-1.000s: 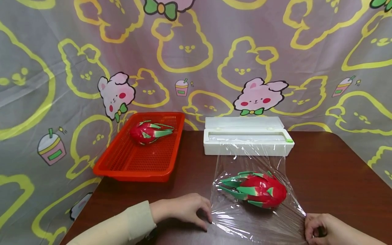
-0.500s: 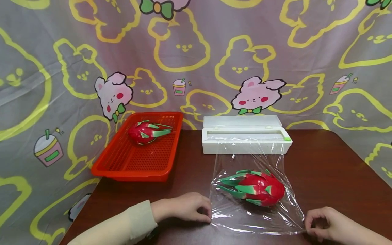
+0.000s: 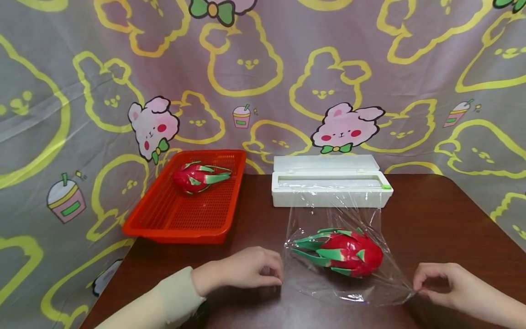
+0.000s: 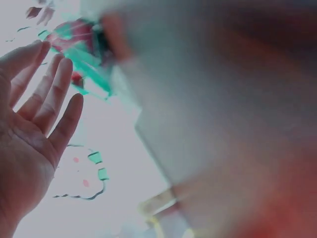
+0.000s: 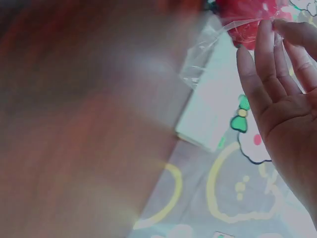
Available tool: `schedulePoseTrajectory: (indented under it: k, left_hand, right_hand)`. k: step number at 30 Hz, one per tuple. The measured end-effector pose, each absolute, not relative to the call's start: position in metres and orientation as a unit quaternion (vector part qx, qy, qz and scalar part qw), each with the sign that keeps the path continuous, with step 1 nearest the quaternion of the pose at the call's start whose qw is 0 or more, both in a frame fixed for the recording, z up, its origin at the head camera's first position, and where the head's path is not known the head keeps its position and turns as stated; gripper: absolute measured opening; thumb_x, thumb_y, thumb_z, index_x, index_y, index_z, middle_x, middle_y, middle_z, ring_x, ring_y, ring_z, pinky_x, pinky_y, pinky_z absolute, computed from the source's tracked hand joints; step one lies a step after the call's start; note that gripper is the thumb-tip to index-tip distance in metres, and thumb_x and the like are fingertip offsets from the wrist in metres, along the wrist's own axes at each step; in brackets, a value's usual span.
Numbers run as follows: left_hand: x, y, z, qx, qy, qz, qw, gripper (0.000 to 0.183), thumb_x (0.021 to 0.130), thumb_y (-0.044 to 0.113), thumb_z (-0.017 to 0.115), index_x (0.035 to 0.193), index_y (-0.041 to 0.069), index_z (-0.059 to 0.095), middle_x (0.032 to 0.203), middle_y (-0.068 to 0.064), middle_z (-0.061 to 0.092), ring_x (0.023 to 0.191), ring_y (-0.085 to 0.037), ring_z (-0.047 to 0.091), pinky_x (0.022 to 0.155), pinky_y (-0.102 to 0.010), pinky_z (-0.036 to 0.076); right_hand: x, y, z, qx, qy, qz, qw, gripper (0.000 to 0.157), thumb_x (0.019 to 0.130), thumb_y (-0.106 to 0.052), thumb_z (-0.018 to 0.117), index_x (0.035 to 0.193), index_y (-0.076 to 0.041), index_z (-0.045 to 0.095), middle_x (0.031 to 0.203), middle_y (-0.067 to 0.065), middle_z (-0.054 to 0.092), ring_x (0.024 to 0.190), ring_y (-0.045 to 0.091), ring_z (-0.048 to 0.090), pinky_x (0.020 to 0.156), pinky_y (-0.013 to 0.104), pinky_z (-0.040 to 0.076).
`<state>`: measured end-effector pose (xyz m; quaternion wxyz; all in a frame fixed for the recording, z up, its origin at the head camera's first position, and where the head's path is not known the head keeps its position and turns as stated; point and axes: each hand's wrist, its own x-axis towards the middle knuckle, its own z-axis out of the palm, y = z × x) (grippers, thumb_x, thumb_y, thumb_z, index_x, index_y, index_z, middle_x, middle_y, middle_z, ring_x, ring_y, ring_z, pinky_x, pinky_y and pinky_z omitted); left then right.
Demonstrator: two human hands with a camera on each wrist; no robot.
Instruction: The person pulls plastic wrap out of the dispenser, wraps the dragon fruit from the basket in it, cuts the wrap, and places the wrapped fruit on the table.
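Observation:
A red dragon fruit (image 3: 355,253) with green scales lies on its side on the table, under a sheet of clear plastic wrap (image 3: 324,285). My left hand (image 3: 242,268) pinches the sheet's near left edge between thumb and fingertips. At the near right corner, my right hand (image 3: 452,285) pinches the film, drawing it to a point. In the right wrist view, thumb and index fingertip of the right hand (image 5: 287,99) meet on the film. The film runs back to a white wrap dispenser box (image 3: 328,199), its lid raised.
An orange plastic basket (image 3: 176,235) stands at the back left of the brown table (image 3: 435,219), with a second dragon fruit (image 3: 193,178) inside. A green slider (image 3: 386,186) sits on the dispenser's right end. A patterned curtain (image 3: 263,59) hangs behind.
The left fingers have closed on the film's edge, and that hand has moved slightly away from me. My right hand has moved away from me too, taking the film's corner along.

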<state>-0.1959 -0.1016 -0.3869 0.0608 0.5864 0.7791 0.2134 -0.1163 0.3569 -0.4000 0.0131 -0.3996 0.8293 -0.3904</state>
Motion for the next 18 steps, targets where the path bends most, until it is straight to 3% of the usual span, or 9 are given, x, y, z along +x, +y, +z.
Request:
schedulePoseTrajectory:
  k: [7, 12, 18]
  left_hand:
    - [-0.211, -0.089, -0.364, 0.565, 0.782, 0.262, 0.012, 0.003, 0.089, 0.015, 0.072, 0.092, 0.015, 0.072, 0.090, 0.010, 0.062, 0.081, 0.005, 0.054, 0.077, -0.011, 0.044]
    - [-0.227, -0.073, -0.356, 0.530, 0.778, 0.336, 0.025, 0.005, 0.087, 0.008, 0.073, 0.092, 0.008, 0.072, 0.089, 0.005, 0.064, 0.080, 0.000, 0.056, 0.075, -0.016, 0.050]
    - [-0.246, -0.048, -0.353, 0.488, 0.797, 0.356, 0.024, 0.005, 0.088, 0.009, 0.072, 0.093, 0.008, 0.073, 0.083, 0.006, 0.064, 0.073, -0.003, 0.056, 0.070, -0.016, 0.050]
  right_hand:
    - [-0.128, 0.342, -0.372, -0.372, 0.858, -0.352, -0.045, 0.044, 0.072, 0.014, 0.076, 0.094, -0.023, 0.066, 0.087, -0.010, 0.062, 0.077, 0.004, 0.057, 0.063, 0.017, 0.045]
    - [-0.144, 0.326, -0.360, -0.354, 0.867, -0.344, -0.073, 0.040, 0.072, 0.011, 0.078, 0.093, -0.021, 0.068, 0.089, -0.008, 0.064, 0.077, 0.005, 0.058, 0.066, 0.015, 0.048]
    - [-0.166, 0.309, -0.355, -0.314, 0.882, -0.346, -0.068, 0.029, 0.077, 0.002, 0.079, 0.092, -0.020, 0.069, 0.088, -0.004, 0.066, 0.074, 0.009, 0.058, 0.060, 0.023, 0.052]
